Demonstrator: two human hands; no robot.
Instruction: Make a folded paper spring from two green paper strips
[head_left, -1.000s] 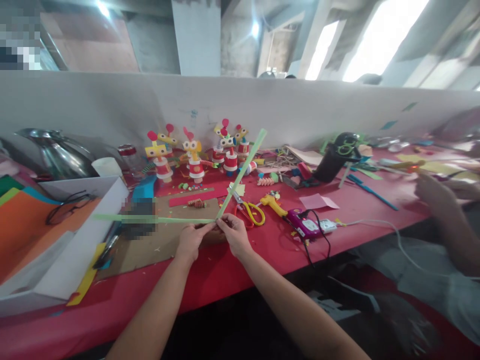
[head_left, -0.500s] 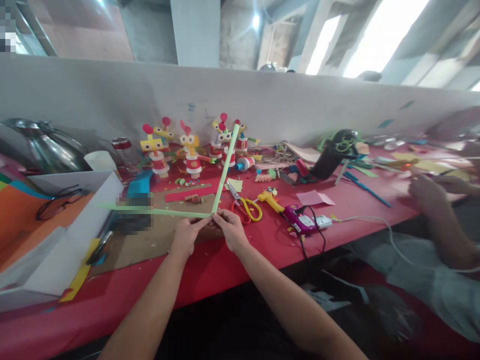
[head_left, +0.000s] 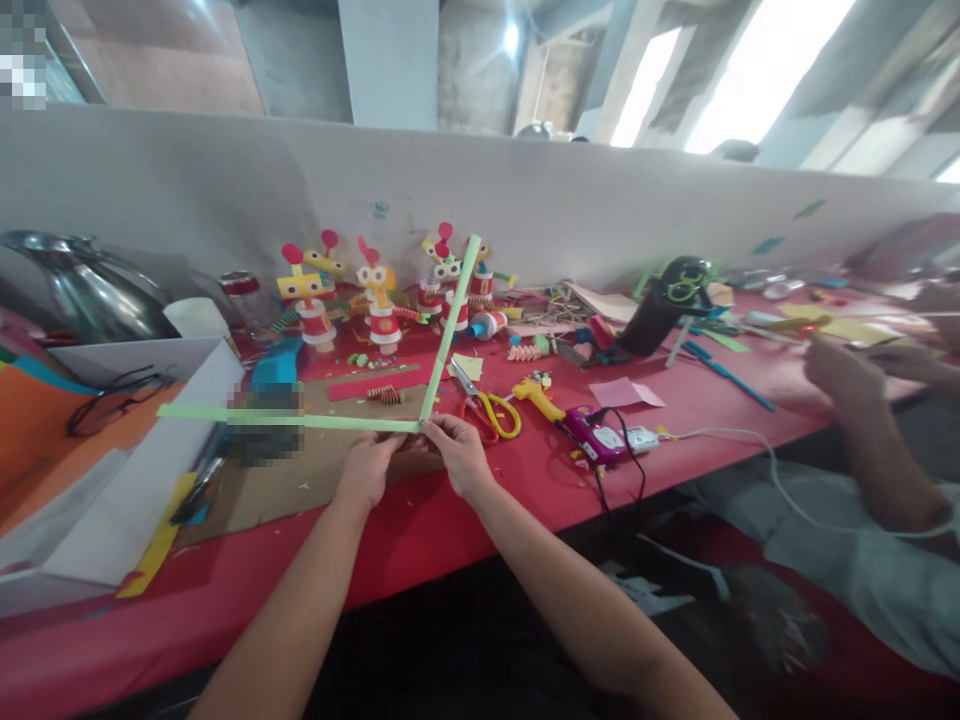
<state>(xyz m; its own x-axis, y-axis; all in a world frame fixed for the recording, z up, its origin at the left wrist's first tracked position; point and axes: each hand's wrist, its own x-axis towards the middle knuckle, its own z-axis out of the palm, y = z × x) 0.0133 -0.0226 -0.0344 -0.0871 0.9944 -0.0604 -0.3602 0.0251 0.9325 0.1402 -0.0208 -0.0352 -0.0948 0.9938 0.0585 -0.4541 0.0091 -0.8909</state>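
Observation:
Two long pale green paper strips (head_left: 450, 325) meet at a corner in front of me, one running left and the other pointing away. At that corner my right hand (head_left: 459, 452) pinches the strips between thumb and fingers. My left hand (head_left: 369, 468) grips the leftward strip just beside the corner, its fingers partly under the paper. Beyond my hands lie scissors (head_left: 491, 412) with red and yellow handles. A small striped folded paper spring (head_left: 385, 394) rests on the brown cardboard (head_left: 322, 470) under the strips.
Several paper-cup figures (head_left: 384, 310) stand along the wall. A yellow glue gun (head_left: 541, 400) lies by a purple power socket (head_left: 596, 435) with cords. At left is a white box (head_left: 150, 470) with glasses; a steel jug (head_left: 82, 285) stands behind. At right a co-worker's hands (head_left: 847, 380) work.
The leftward strip now lies flatter and shows its broad face, its far end reaching further left. Both hands stay pinched at the corner; the view has shifted slightly.

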